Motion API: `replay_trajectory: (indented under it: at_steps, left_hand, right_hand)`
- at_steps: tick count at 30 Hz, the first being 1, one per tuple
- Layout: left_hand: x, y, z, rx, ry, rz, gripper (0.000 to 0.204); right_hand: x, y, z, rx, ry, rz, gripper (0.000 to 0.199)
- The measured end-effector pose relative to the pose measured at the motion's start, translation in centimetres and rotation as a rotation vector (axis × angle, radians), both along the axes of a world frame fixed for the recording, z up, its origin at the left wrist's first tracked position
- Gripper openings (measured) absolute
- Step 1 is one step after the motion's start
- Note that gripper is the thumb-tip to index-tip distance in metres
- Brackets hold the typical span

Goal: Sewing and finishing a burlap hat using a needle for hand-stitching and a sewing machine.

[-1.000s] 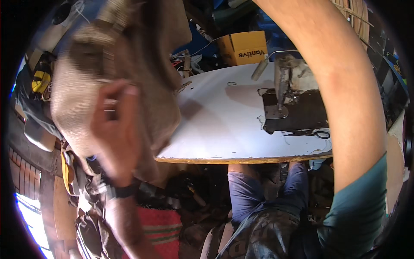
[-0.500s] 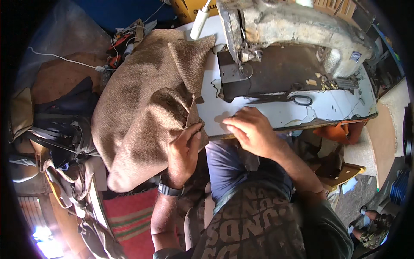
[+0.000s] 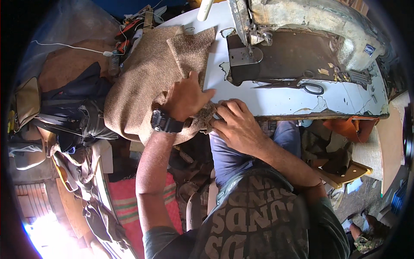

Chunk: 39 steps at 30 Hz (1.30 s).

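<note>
A large piece of brown woven fabric (image 3: 138,86) drapes over the left end of the white sewing table (image 3: 276,103) and hangs past its front edge. My left hand (image 3: 183,98) lies on the cloth, thumb stretched to the right and fingers apart; some of its fingers are hidden. At the table's front edge my right hand (image 3: 237,124) has its fingers curled over the fabric's bunched right edge, gripping it. To the right of the cloth stands an old, worn sewing machine (image 3: 310,21), its needle and presser foot above the metal plate.
Black-handled scissors (image 3: 312,88) lie on the table before the machine, with small metal pieces near its base. A white cylindrical thing (image 3: 205,9) is at the back. Bags (image 3: 86,112) crowd the left side, and a striped red cloth (image 3: 144,207) lies below.
My left hand has moved up onto the cloth and opened out. My right hand has come left to the fabric's edge and gripped it. The cloth's lower part has been drawn up. The view has shifted slightly.
</note>
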<state>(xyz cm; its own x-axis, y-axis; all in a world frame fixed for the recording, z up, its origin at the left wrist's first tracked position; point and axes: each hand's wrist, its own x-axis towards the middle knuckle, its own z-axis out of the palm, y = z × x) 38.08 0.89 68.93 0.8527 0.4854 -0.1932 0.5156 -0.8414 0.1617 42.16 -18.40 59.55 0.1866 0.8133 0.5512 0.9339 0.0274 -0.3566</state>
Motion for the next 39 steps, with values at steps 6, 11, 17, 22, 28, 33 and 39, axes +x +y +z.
replay_trajectory:
  at_steps: [6, 11, 17, 22, 28, 33, 39]
  left_hand:
    - [-5.7, 2.0, -2.1, -0.439, -0.561, 0.057, 0.021]
    - [-14.0, -2.8, -4.2, -0.955, -1.129, 0.4, 0.012]
    - [-17.6, -9.2, -8.3, -1.378, -1.58, 0.163, 0.044]
    - [-22.1, -16.7, -11.5, -1.466, -1.695, 0.768, 0.065]
    - [-29.7, -18.9, -14.6, -0.817, -0.099, 0.251, 0.025]
    - [-24.0, -15.4, -6.3, -0.631, -0.64, -0.064, 0.015]
    - [-21.7, -10.6, -15.7, -0.176, -0.072, -0.056, 0.015]
  right_hand:
    - [-3.3, -1.8, -0.9, 0.156, 0.303, 0.147, 0.037]
    - [-4.5, -2.0, -1.2, 0.334, 0.551, 0.184, 0.031]
    - [-4.1, -1.3, -0.2, 0.166, 0.572, 0.216, 0.063]
    - [-5.6, -1.7, -6.0, 0.021, 0.336, 0.246, 0.06]
    - [-5.3, -4.7, -11.4, -0.069, 0.325, 0.339, 0.031]
    - [-5.1, -5.5, -12.0, -0.145, 0.479, 0.361, 0.029]
    - [-5.6, -5.2, -11.6, -0.127, 0.375, 0.339, 0.024]
